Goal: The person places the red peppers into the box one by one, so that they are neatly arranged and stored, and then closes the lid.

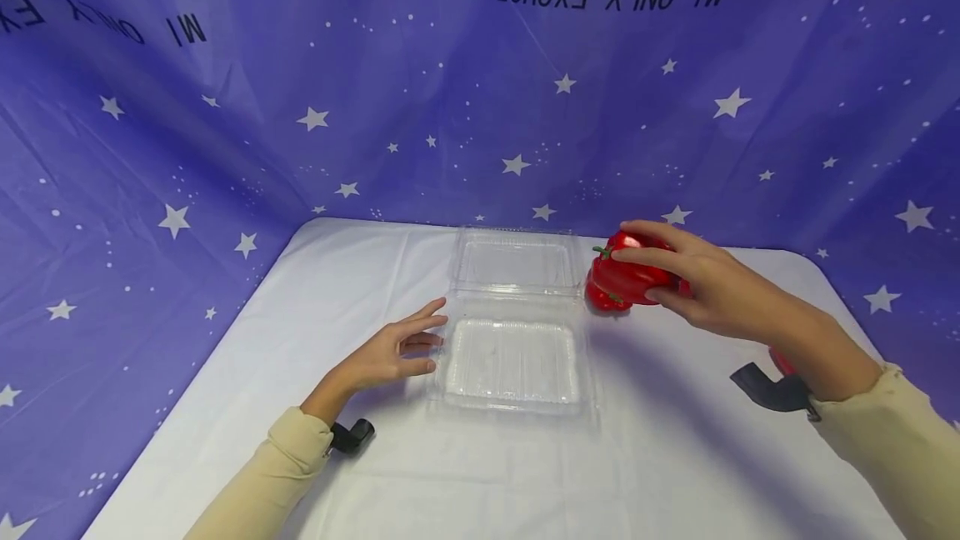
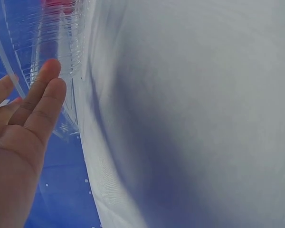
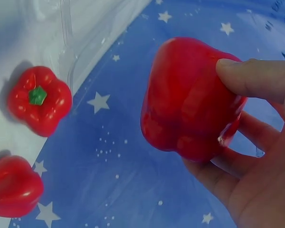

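Observation:
My right hand (image 1: 712, 286) grips a glossy red bell pepper (image 3: 190, 99), thumb on one side and fingers round the other. In the head view this pepper's green stem points left, above the far right of the table. Below it a second red bell pepper (image 1: 604, 298) rests on the cloth, partly covered by the held one. An opened clear plastic clamshell box (image 1: 513, 361) lies mid-table, its lid (image 1: 517, 263) folded back toward the far edge. At the box's left side is my left hand (image 1: 397, 348), fingers extended, fingertips right at the rim.
The right wrist view shows two bell peppers on the cloth, one stem up (image 3: 54, 111) and one on its side (image 3: 14, 185). Part of a red object (image 1: 782, 359) peeks out by my right wrist. A purple star-patterned curtain (image 1: 450, 107) surrounds the white table (image 1: 495, 482).

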{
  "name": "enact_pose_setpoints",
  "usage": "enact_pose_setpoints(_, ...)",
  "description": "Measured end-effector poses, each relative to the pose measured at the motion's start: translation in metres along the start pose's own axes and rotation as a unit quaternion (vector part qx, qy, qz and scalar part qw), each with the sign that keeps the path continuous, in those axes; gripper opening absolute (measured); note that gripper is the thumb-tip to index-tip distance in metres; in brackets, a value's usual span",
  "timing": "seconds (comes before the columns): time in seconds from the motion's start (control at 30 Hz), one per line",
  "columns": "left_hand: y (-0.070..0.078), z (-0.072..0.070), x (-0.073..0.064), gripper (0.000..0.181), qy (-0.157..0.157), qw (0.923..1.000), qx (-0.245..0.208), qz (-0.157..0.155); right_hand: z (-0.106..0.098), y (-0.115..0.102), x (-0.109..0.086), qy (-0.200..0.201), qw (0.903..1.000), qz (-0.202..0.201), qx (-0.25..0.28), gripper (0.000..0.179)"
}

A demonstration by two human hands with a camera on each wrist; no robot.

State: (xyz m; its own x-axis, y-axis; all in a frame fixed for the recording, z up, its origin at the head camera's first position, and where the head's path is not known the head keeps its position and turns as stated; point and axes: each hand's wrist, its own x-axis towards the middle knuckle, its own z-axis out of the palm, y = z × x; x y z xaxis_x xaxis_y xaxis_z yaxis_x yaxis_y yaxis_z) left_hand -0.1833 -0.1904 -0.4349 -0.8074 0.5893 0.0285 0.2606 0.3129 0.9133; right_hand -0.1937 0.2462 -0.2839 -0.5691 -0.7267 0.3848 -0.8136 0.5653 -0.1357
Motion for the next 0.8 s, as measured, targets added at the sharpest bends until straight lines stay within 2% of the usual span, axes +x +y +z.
enact_pose_setpoints(0.17, 0.0, 0.001, 0.0, 0.071, -0.004, 1.0, 0.003, 0.001, 0.004, -0.011, 0.009, -0.016, 0.9998, -0.016, -0.002, 0.074)
enact_pose_setpoints(0.37, -0.001, 0.001, 0.001, 0.071, -0.002, 1.0, -0.001, 0.006, 0.012, -0.021, 0.02, -0.058, 0.9983, 0.005, 0.001, 0.075)
enact_pose_setpoints(0.6, -0.002, 0.002, 0.005, 0.071, -0.004, 0.9999, -0.008, 0.013, 0.029, -0.031, 0.028, -0.096, 0.9947, 0.022, 0.031, 0.079)
enact_pose_setpoints(0.8, -0.003, 0.001, 0.007, 0.07, -0.004, 0.9998, -0.003, 0.021, 0.045, -0.041, 0.038, -0.113, 0.9921, 0.01, 0.054, 0.075)
